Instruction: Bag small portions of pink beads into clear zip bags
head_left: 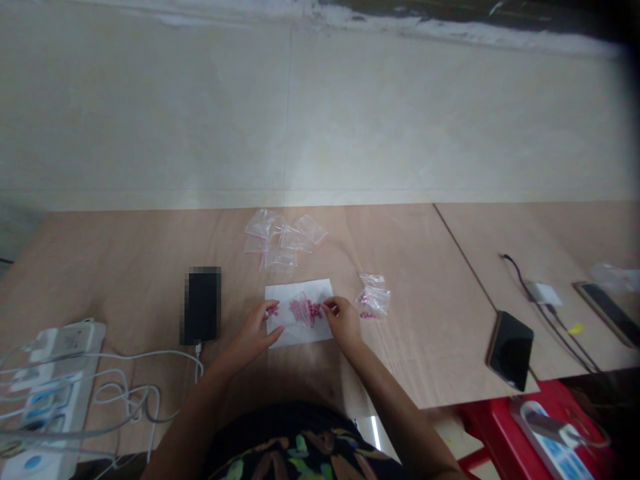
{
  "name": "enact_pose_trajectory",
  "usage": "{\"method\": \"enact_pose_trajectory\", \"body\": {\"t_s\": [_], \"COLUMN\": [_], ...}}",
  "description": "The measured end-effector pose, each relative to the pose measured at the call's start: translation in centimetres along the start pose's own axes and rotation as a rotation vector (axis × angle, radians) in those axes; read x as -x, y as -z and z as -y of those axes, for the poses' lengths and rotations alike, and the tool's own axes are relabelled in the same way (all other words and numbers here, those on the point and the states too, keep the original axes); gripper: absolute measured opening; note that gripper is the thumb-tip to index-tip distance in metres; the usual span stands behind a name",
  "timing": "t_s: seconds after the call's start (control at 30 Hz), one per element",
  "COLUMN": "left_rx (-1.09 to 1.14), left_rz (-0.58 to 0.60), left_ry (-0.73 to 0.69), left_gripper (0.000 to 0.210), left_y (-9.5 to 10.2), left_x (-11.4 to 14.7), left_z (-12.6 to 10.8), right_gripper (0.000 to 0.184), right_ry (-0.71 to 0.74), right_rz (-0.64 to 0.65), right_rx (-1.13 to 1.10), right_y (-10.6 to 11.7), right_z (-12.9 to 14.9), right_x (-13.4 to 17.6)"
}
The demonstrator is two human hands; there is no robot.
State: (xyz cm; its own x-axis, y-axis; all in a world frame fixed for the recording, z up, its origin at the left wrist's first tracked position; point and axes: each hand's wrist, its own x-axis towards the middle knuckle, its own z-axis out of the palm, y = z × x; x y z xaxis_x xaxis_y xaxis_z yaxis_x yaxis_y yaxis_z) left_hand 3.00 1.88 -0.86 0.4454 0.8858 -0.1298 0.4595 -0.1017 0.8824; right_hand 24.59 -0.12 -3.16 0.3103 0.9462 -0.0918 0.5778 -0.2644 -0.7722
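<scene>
A white sheet of paper point(285, 339) lies on the table with small pink-red beads point(315, 311) on it. A clear plastic bag point(301, 313) rests over part of the beads near the middle of the sheet. At the sheet's left edge, my left hand point(254, 331) has thumb and fingers apart, its fingertips beside a few loose beads point(273, 311). My right hand point(346, 325) is at the right edge, thumb and index finger pinched together next to the beads. Whatever the pinch holds is too small to make out.
Several flat clear bags point(280, 240) lie beyond the paper. Bags with pink beads point(374, 300) sit to its right. A black phone point(201, 307) on a cable and a power strip point(60, 393) are at left; another phone point(511, 350) and a red stool point(500, 427) at right.
</scene>
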Motion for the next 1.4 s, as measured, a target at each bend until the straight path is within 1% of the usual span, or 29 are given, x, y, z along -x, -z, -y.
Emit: {"method": "enact_pose_trajectory", "body": {"t_s": [0.07, 0.1, 0.2, 0.3, 0.37, 0.43, 0.5, 0.53, 0.6, 0.7, 0.83, 1.03, 1.17, 1.3, 1.4], "left_rx": [-0.006, -0.008, -0.002, 0.034, 0.077, 0.120, 0.144, 0.148, 0.150, 0.164, 0.174, 0.176, 0.172, 0.173, 0.162], "left_rz": [0.002, 0.003, -0.007, -0.015, -0.006, 0.002, -0.002, -0.006, -0.010, -0.003, -0.014, 0.004, -0.007, -0.001, 0.005], "left_ry": [-0.013, -0.021, -0.038, -0.030, -0.009, 0.016, 0.041, 0.052, 0.069, 0.076, 0.069, 0.072, 0.071, 0.077, 0.073], "left_gripper": [0.038, 0.037, 0.037, 0.035, 0.034, 0.033, 0.032, 0.032, 0.032, 0.032, 0.031, 0.030, 0.030, 0.029, 0.030], "left_y": [0.0, 0.1, 0.1, 0.2, 0.3, 0.3, 0.3, 0.3, 0.3, 0.2, 0.3, 0.4, 0.3, 0.4, 0.5], "left_x": [-0.1, -0.2, -0.5, -0.6, -0.5, -0.3, -0.2, -0.2, -0.2, -0.3, -0.3, -0.4, -0.4, -0.4, -0.4], "left_z": [-0.1, -0.2, -0.6, -0.8, -0.8, -0.7, -0.5, -0.4, -0.3, -0.2, -0.2, -0.2, -0.3, -0.4, -0.4], "right_gripper": [0.012, 0.012, 0.010, 0.012, 0.014, 0.015, 0.016, 0.016, 0.019, 0.020, 0.017, 0.015, 0.020, 0.018, 0.022], "right_ry": [0.031, 0.064, 0.172, 0.226, 0.213, 0.167, 0.109, 0.087, 0.061, 0.054, 0.079, 0.085, 0.122, 0.123, 0.144], "right_rz": [-0.028, -0.012, 0.099, 0.173, 0.184, 0.121, 0.033, 0.012, 0.023, 0.065, 0.097, 0.077, 0.115, 0.148, 0.163], "right_rx": [-0.121, -0.179, -0.238, -0.248, -0.269, -0.236, -0.124, -0.056, 0.050, 0.107, 0.114, 0.118, 0.133, 0.141, 0.120], "right_y": [0.6, 0.9, 1.2, 1.2, 1.1, 0.9, 0.5, 0.1, -0.7, -1.5, -1.6, -0.8, -1.2, -1.5, -1.6], "right_z": [1.7, 2.6, 5.2, 6.0, 5.3, 3.9, 2.1, 1.2, -0.3, -1.5, -1.7, -1.3, -1.2, -1.3, -1.1], "right_x": [0.4, 0.6, 1.2, 1.3, 1.0, 0.5, -0.1, -0.3, -0.7, -1.0, -1.2, -1.4, -1.3, -1.3, -1.5]}}
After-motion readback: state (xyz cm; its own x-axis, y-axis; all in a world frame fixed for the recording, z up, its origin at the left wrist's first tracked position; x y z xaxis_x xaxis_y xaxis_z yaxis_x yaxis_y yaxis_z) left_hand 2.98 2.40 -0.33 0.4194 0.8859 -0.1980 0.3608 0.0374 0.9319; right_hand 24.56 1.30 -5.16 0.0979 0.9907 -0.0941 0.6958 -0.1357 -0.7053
